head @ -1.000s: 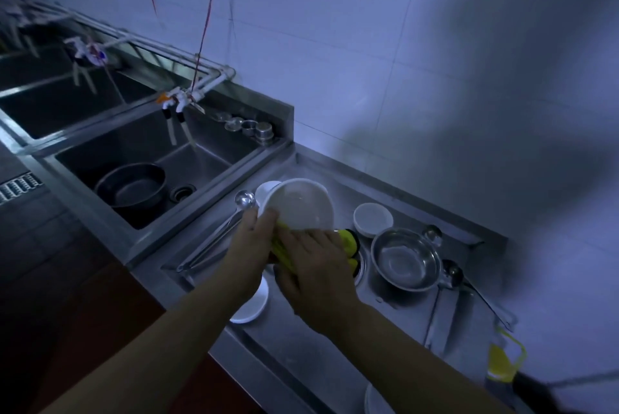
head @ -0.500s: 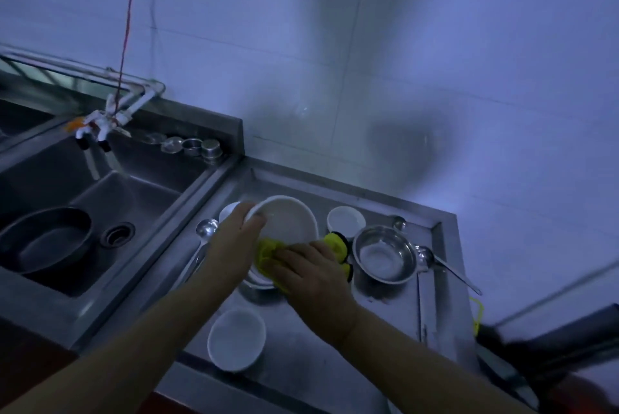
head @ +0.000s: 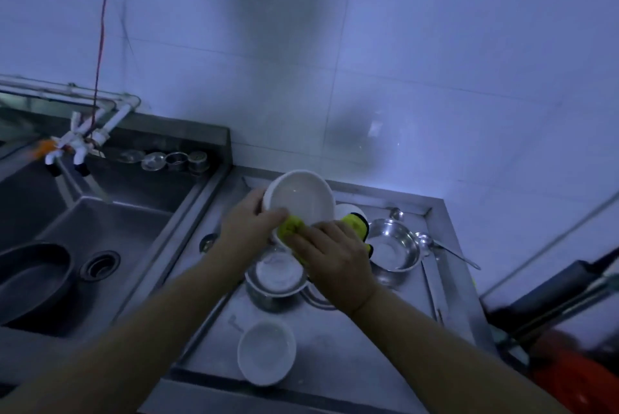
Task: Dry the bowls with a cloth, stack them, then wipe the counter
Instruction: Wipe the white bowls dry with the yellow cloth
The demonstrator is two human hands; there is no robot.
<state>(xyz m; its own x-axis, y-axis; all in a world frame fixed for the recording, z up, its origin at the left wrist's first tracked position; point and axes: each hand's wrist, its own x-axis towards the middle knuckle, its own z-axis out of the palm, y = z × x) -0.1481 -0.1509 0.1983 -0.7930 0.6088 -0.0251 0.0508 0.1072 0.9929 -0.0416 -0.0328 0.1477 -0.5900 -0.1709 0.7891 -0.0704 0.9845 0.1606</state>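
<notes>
My left hand grips the left rim of a large white bowl, tilted up above the steel counter. My right hand holds a yellow cloth with a black edge against the bowl's near rim. Under my hands stands a steel bowl. A small white bowl sits near the front of the counter. Another steel bowl stands to the right, and a white bowl shows partly behind the cloth.
A steel sink with a dark pan lies to the left, with white taps above it. Small metal cups line the sink's back ledge. A ladle lies at the right. The tiled wall backs the counter.
The view has swung right and down, bringing the counter closer. My left hand still holds the white bowl while the cloth under my right hand has slid along its near rim.
</notes>
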